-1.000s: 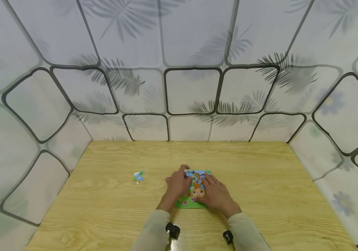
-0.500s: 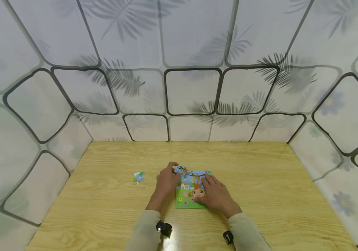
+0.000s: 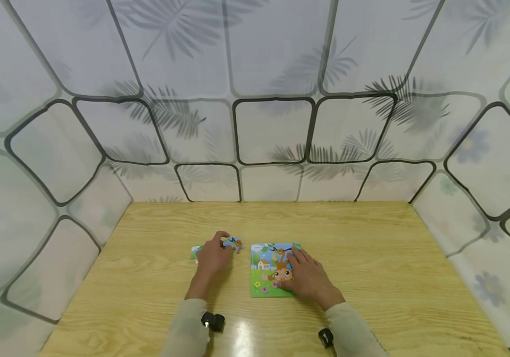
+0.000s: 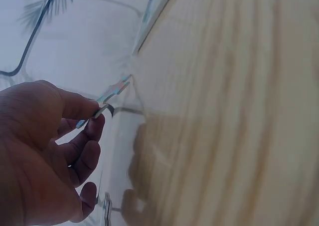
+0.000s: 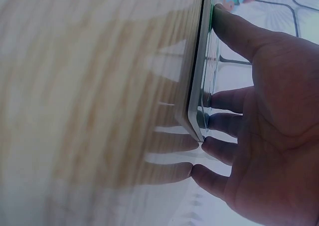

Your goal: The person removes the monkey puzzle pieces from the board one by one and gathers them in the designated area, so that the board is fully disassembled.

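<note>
Left hand pinches a piece, seemingly by one end, so could drop it on the spare nearer the tabletop's left edge, right hand just resting on the puzzle.

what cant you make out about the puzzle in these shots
Head view: part of the puzzle's right side, under the right hand.
Head view: part of the loose section, behind the left hand.
Left wrist view: the pinched piece's print, edge-on and blurred.
Right wrist view: the puzzle's picture, too edge-on.

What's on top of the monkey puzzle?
The right hand rests on the right part of the puzzle, hiding the print beneath; the house and much of the monkey's face show.
</note>
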A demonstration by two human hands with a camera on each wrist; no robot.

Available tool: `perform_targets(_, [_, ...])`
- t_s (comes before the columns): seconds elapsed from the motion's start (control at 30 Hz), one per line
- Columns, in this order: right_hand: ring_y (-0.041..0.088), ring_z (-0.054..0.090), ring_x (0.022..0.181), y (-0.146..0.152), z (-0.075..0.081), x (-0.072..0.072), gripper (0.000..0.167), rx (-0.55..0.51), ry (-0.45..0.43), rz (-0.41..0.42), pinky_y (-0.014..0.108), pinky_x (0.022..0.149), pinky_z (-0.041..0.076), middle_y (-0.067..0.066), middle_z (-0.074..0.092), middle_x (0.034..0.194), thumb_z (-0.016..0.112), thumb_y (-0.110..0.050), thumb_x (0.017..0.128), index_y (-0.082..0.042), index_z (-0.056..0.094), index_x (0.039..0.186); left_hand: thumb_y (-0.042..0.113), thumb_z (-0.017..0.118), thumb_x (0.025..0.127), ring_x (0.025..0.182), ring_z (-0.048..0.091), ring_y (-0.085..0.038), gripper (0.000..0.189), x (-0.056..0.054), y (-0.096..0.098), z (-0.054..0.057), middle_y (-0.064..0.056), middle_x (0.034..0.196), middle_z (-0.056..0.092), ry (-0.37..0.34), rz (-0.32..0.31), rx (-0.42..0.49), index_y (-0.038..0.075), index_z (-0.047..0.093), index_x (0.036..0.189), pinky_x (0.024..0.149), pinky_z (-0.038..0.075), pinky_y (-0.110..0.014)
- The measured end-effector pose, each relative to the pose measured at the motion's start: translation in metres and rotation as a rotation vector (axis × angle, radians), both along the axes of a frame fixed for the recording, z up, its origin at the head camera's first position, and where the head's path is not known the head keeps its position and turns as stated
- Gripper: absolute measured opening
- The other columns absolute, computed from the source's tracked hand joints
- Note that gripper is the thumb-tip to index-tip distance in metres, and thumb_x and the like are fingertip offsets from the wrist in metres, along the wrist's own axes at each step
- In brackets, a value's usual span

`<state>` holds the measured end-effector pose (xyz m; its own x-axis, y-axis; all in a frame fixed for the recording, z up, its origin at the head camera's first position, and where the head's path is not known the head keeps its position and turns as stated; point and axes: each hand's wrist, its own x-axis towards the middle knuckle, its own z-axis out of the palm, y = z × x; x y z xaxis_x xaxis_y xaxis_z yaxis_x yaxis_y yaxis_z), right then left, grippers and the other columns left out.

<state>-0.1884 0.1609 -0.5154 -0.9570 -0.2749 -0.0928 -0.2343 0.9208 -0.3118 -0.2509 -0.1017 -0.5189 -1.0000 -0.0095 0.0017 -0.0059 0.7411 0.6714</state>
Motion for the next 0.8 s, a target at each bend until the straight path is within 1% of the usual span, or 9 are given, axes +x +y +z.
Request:
perform_targets(0.2, [0.038,0.030,0.143,0.000,-0.001,-0.001,0.088,0.003,-0.004,-0.001,0.060,0.106,0.034,0.016,0.031,0.156,0.066,-0.058,0.083,-0.002,0.039,0.146,0.021,0.056,0.091,0.107,0.058,-0.036,0.035,-0.002,-0.013,-0.006,-0.011,0.109,0.070,-0.014,0.057,-0.091,0.014,0.059,0.125,0.090,0.030,-0.063])
perform_targets(0.3, [0.038,0.029,0.144,0.000,-0.001,-0.002,0.089,0.004,-0.006,-0.004,0.060,0.107,0.033,0.016,0.031,0.156,0.065,-0.059,0.083,-0.002,0.039,0.146,0.021,0.057,0.090,0.108,0.055,-0.038,0.035,-0.002,-0.018,-0.006,-0.013,0.111,0.068,-0.011,0.074,-0.138,0.014,0.059,0.124,0.088,0.030,-0.063])
perform_targets(0.47, [0.038,0.029,0.144,0.001,-0.002,-0.002,0.089,0.000,-0.007,-0.008,0.060,0.107,0.033,0.016,0.031,0.156,0.065,-0.059,0.083,-0.002,0.039,0.146,0.022,0.058,0.093,0.114,0.050,-0.041,0.034,0.001,-0.022,-0.003,-0.018,0.120,0.063,-0.032,0.067,-0.198,0.012,0.057,0.126,0.089,0.030,-0.066])
perform_targets(0.63, [0.038,0.028,0.144,0.001,-0.002,-0.002,0.089,-0.002,-0.010,-0.008,0.060,0.107,0.032,0.015,0.030,0.157,0.066,-0.058,0.083,-0.003,0.038,0.147,0.023,0.060,0.093,0.114,0.048,-0.041,0.033,0.005,-0.025,-0.001,-0.019,0.120,0.059,-0.021,0.070,-0.241,0.010,0.058,0.123,0.089,0.031,-0.066])
perform_targets(0.8, [0.037,0.029,0.144,0.001,-0.003,-0.001,0.088,0.003,-0.007,-0.006,0.059,0.109,0.031,0.015,0.030,0.157,0.067,-0.056,0.083,-0.003,0.038,0.147,0.021,0.060,0.094,0.115,0.045,-0.041,0.031,0.008,-0.027,-0.002,-0.022,0.121,0.056,-0.025,0.062,-0.262,0.007,0.060,0.121,0.090,0.032,-0.065])
